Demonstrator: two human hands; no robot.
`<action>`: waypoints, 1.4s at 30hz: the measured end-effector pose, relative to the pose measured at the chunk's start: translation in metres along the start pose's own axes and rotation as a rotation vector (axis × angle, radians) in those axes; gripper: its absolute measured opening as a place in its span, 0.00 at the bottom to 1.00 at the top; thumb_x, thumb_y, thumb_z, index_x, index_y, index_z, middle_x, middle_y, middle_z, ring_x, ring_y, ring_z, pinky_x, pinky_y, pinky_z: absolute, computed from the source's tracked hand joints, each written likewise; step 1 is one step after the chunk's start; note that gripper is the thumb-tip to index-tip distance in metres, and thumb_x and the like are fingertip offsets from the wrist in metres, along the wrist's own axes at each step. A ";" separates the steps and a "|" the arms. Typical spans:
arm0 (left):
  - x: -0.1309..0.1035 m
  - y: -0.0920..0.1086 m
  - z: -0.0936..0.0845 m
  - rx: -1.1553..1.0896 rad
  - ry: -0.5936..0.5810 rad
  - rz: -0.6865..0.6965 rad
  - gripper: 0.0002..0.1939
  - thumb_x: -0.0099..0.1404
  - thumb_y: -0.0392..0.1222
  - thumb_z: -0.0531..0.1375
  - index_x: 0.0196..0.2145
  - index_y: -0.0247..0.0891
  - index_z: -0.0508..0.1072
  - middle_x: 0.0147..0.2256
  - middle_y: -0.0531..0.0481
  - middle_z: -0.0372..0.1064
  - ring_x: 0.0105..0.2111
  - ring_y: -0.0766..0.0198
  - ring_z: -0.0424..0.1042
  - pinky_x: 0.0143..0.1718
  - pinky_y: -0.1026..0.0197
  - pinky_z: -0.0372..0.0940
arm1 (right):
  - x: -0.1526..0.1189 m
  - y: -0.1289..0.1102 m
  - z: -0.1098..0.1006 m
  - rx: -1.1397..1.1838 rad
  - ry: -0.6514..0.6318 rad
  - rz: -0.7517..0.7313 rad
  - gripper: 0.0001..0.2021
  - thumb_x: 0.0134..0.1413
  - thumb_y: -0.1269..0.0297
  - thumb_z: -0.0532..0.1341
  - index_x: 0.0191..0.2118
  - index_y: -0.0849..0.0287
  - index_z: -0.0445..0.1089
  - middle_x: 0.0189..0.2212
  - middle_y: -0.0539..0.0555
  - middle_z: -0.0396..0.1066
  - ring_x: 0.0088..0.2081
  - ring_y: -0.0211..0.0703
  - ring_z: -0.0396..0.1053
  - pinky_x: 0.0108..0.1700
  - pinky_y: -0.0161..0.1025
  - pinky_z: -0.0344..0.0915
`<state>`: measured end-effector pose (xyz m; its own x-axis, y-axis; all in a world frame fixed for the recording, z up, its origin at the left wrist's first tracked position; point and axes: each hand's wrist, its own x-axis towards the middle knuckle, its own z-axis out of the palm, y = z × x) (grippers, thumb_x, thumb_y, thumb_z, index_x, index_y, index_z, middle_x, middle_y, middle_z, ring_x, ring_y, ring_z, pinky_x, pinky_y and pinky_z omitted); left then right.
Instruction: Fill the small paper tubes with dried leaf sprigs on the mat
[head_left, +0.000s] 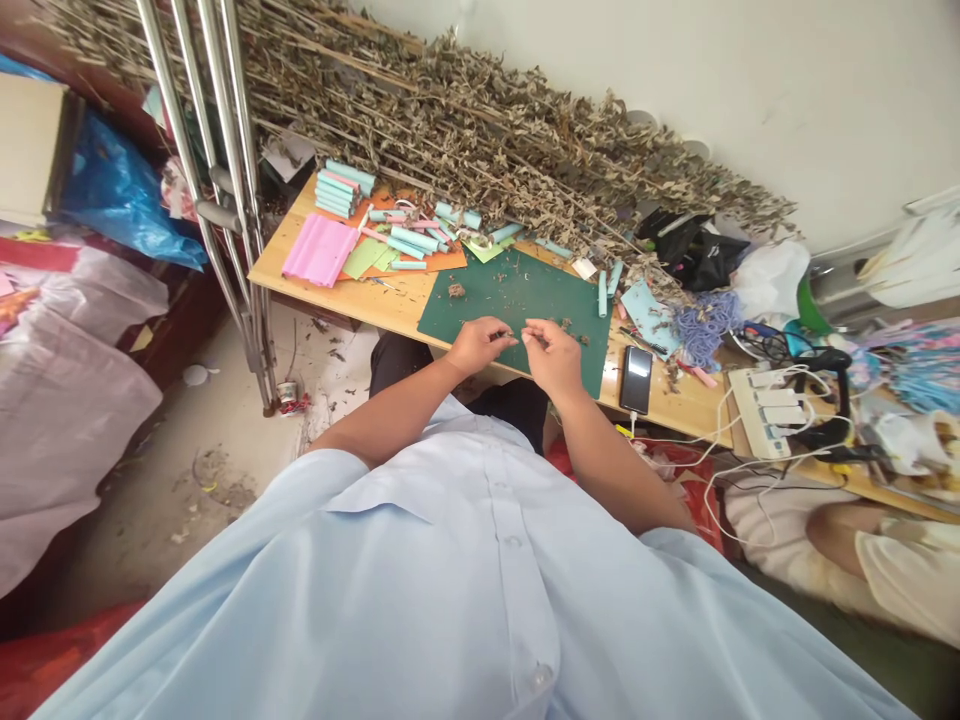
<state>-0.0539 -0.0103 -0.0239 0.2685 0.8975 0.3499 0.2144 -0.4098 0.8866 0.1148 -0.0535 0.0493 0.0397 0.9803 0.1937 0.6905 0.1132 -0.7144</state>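
Observation:
My left hand (pixel 482 344) and my right hand (pixel 553 356) come close together over the near edge of a green cutting mat (pixel 480 297). Both have their fingers curled into a pinch. Dark specks show at the fingertips, too small to name. A small brown clump of dried plant matter (pixel 456 291) lies on the mat beyond my left hand, with crumbs scattered around it. More brown bits (pixel 583 339) are beside my right hand. Rolled light-blue paper tubes (pixel 414 240) and pink sheets (pixel 321 249) lie to the left on the wooden table (pixel 405 305).
Long dried leafy stalks (pixel 480 130) are heaped along the back. Metal crutches (pixel 225 190) stand at the left. A phone (pixel 636 380) on a cable and a power strip (pixel 759 412) with white cords are at the right. Part of another person's limb (pixel 836 535) shows at lower right.

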 end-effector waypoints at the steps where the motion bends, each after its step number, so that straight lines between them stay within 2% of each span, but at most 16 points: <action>1: 0.000 0.000 0.000 0.008 -0.002 -0.001 0.09 0.68 0.45 0.67 0.36 0.35 0.80 0.31 0.49 0.74 0.32 0.64 0.72 0.38 0.62 0.66 | 0.001 0.004 0.002 0.052 -0.023 0.052 0.14 0.60 0.58 0.62 0.48 0.55 0.77 0.43 0.57 0.82 0.44 0.50 0.79 0.53 0.52 0.75; 5: 0.000 0.000 0.001 -0.004 -0.011 -0.017 0.07 0.66 0.43 0.69 0.36 0.36 0.80 0.32 0.50 0.74 0.32 0.65 0.72 0.38 0.62 0.65 | 0.007 0.011 0.012 0.275 -0.063 0.195 0.16 0.54 0.57 0.65 0.47 0.57 0.75 0.41 0.58 0.82 0.42 0.49 0.79 0.49 0.51 0.76; 9: -0.001 -0.002 0.001 -0.013 -0.007 -0.007 0.08 0.67 0.44 0.68 0.36 0.35 0.80 0.31 0.50 0.74 0.32 0.65 0.71 0.37 0.62 0.64 | 0.011 0.008 0.017 0.342 -0.054 0.213 0.19 0.52 0.58 0.66 0.49 0.58 0.72 0.37 0.56 0.80 0.37 0.46 0.79 0.45 0.48 0.76; 12: -0.001 -0.003 0.002 0.004 -0.006 0.002 0.09 0.67 0.45 0.67 0.36 0.35 0.80 0.30 0.50 0.73 0.32 0.64 0.70 0.37 0.62 0.64 | 0.012 0.004 0.016 0.249 -0.057 0.143 0.19 0.54 0.60 0.63 0.52 0.57 0.69 0.35 0.53 0.80 0.35 0.45 0.78 0.44 0.45 0.75; 15: 0.000 -0.005 0.003 0.012 -0.007 0.016 0.08 0.68 0.43 0.65 0.36 0.35 0.80 0.30 0.50 0.73 0.32 0.64 0.70 0.37 0.62 0.65 | 0.011 -0.002 0.011 0.055 -0.070 0.003 0.19 0.58 0.64 0.60 0.56 0.55 0.68 0.36 0.51 0.79 0.36 0.45 0.77 0.46 0.45 0.74; 19: 0.000 -0.006 0.003 0.018 -0.006 0.039 0.05 0.67 0.38 0.63 0.35 0.36 0.80 0.31 0.50 0.74 0.33 0.64 0.71 0.39 0.61 0.65 | 0.010 -0.013 0.003 -0.262 -0.129 -0.256 0.18 0.62 0.69 0.56 0.57 0.57 0.69 0.40 0.57 0.79 0.43 0.53 0.76 0.50 0.49 0.71; 22: 0.000 -0.005 0.003 0.018 -0.009 0.026 0.04 0.65 0.35 0.63 0.35 0.37 0.80 0.32 0.50 0.74 0.34 0.64 0.71 0.40 0.61 0.66 | 0.009 -0.019 0.000 -0.412 -0.171 -0.353 0.17 0.67 0.68 0.52 0.56 0.59 0.70 0.42 0.62 0.78 0.46 0.57 0.75 0.50 0.50 0.70; 28: 0.000 -0.002 0.002 0.002 -0.006 0.026 0.03 0.65 0.35 0.65 0.32 0.36 0.79 0.30 0.51 0.73 0.33 0.65 0.70 0.39 0.62 0.65 | -0.001 -0.022 -0.008 -0.497 -0.200 -0.385 0.17 0.74 0.63 0.48 0.54 0.58 0.72 0.40 0.61 0.79 0.43 0.55 0.74 0.48 0.45 0.68; 31: 0.000 -0.003 0.002 0.017 0.002 0.042 0.07 0.67 0.37 0.64 0.30 0.36 0.77 0.29 0.51 0.71 0.32 0.65 0.69 0.38 0.62 0.64 | -0.003 -0.025 -0.011 -0.503 -0.244 -0.403 0.18 0.73 0.66 0.48 0.55 0.58 0.73 0.41 0.62 0.79 0.46 0.55 0.74 0.49 0.46 0.68; 35: -0.001 -0.003 0.002 0.020 0.001 0.047 0.12 0.70 0.45 0.63 0.31 0.36 0.77 0.28 0.50 0.71 0.31 0.65 0.69 0.37 0.62 0.65 | 0.000 -0.027 -0.012 -0.523 -0.300 -0.413 0.17 0.70 0.67 0.50 0.55 0.59 0.73 0.42 0.63 0.78 0.46 0.57 0.73 0.50 0.47 0.68; 39: -0.001 0.000 0.001 -0.001 -0.007 0.061 0.15 0.72 0.50 0.61 0.36 0.37 0.81 0.29 0.49 0.73 0.33 0.63 0.71 0.40 0.61 0.66 | 0.003 -0.022 -0.013 -0.442 -0.198 -0.394 0.16 0.71 0.63 0.51 0.53 0.56 0.74 0.46 0.61 0.80 0.49 0.56 0.74 0.52 0.49 0.70; 42: -0.001 -0.001 0.000 -0.018 0.000 0.067 0.13 0.71 0.50 0.63 0.38 0.37 0.82 0.32 0.47 0.75 0.34 0.62 0.73 0.40 0.60 0.67 | 0.002 -0.015 -0.014 -0.346 -0.111 -0.370 0.16 0.71 0.62 0.52 0.51 0.53 0.77 0.47 0.58 0.81 0.50 0.54 0.76 0.55 0.51 0.71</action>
<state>-0.0540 -0.0108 -0.0251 0.2822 0.8678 0.4089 0.1793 -0.4665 0.8662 0.1144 -0.0558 0.0698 -0.3161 0.8984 0.3049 0.8429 0.4135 -0.3442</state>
